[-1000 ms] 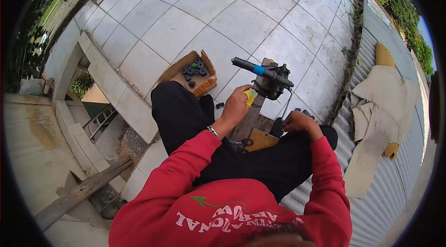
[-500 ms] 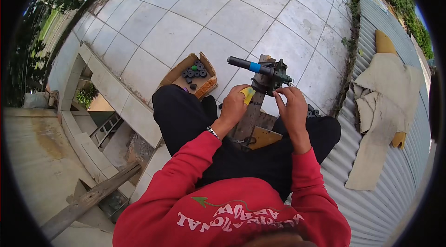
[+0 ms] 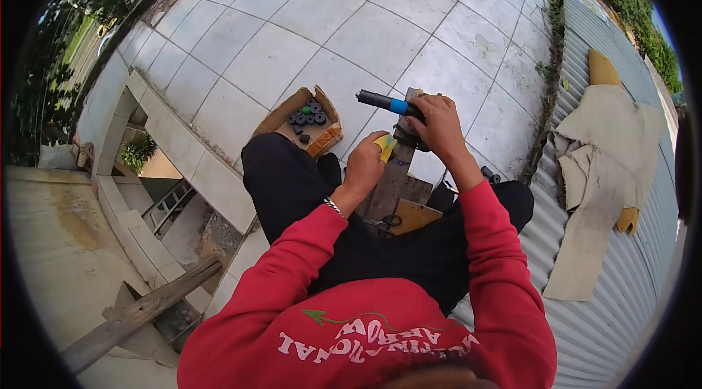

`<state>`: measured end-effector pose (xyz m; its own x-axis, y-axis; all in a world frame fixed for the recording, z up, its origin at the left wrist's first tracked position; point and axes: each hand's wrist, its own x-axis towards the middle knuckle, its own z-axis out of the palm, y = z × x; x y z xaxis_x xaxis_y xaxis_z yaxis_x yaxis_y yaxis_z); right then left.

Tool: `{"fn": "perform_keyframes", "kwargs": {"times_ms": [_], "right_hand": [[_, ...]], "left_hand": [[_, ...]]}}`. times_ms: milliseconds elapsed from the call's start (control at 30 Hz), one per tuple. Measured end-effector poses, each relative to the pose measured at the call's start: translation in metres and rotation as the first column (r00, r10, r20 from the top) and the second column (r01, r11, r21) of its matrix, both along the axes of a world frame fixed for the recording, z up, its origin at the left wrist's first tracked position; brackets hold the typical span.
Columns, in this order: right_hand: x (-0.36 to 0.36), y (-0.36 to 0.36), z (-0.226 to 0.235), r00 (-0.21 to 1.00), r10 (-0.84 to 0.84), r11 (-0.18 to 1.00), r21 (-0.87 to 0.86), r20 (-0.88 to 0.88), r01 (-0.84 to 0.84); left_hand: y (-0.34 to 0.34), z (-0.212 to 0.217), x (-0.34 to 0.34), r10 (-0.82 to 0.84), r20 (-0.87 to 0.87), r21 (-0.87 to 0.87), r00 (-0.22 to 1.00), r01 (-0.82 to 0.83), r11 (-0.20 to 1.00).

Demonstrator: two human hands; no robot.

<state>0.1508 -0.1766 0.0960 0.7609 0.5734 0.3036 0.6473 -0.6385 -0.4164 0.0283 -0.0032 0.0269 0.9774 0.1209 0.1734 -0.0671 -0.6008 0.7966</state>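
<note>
My left hand (image 3: 363, 167) is closed on a small yellow piece (image 3: 385, 146) with a bluish-green mark; its exact kind is unclear. The piece points at a dark mechanical device (image 3: 406, 131) fixed on a wooden board (image 3: 385, 195). A black handle (image 3: 374, 99) with a blue band sticks out leftward from the device. Over the top of the device, my right hand (image 3: 439, 126) wraps its fingers and hides most of it. Scissors (image 3: 387, 223) lie at the board's near end, beside a tan flat piece (image 3: 413, 216).
A cardboard box (image 3: 336, 137) holding several black rolls (image 3: 307, 115) and a green one stands left of the board. More black rolls (image 3: 490, 175) lie by my right knee. Corrugated metal sheeting (image 3: 526, 265) with grey cloth (image 3: 610, 133) lies right; a drop with a ladder (image 3: 168, 203) lies left.
My right hand has moved up and forward from the device's near side onto its top, now covering it. My left hand keeps the yellow piece almost in place.
</note>
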Motion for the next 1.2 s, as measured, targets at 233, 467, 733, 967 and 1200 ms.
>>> {"fn": "perform_keyframes", "kwargs": {"times_ms": [233, 467, 733, 967, 1200], "right_hand": [[-0.009, 0.01, 0.007, 1.0, 0.023, 0.999, 0.049, -0.006, -0.023], [-0.006, 0.015, -0.012, 0.997, -0.081, 0.994, 0.072, 0.019, 0.079], [-0.005, 0.015, -0.021, 0.994, -0.107, 0.99, 0.09, 0.013, 0.105], [-0.004, 0.013, -0.015, 0.993, -0.121, 0.988, 0.097, 0.003, 0.121], [-0.011, 0.024, -0.019, 0.983, -0.171, 0.98, 0.11, 0.067, 0.163]], "left_hand": [[-0.005, -0.003, 0.002, -0.006, 0.074, 0.065, 0.997, 0.001, 0.998], [-0.004, 0.003, 0.007, 0.032, 0.016, 0.095, 0.999, -0.034, 0.995], [0.04, 0.052, -0.008, -0.07, -0.15, 0.44, 0.986, 0.13, 0.888], [0.073, 0.135, 0.066, -0.242, -0.109, 0.281, 0.964, 0.264, 0.923], [0.068, 0.043, 0.106, -0.478, -0.031, 0.38, 0.878, 0.453, 0.807]]}}
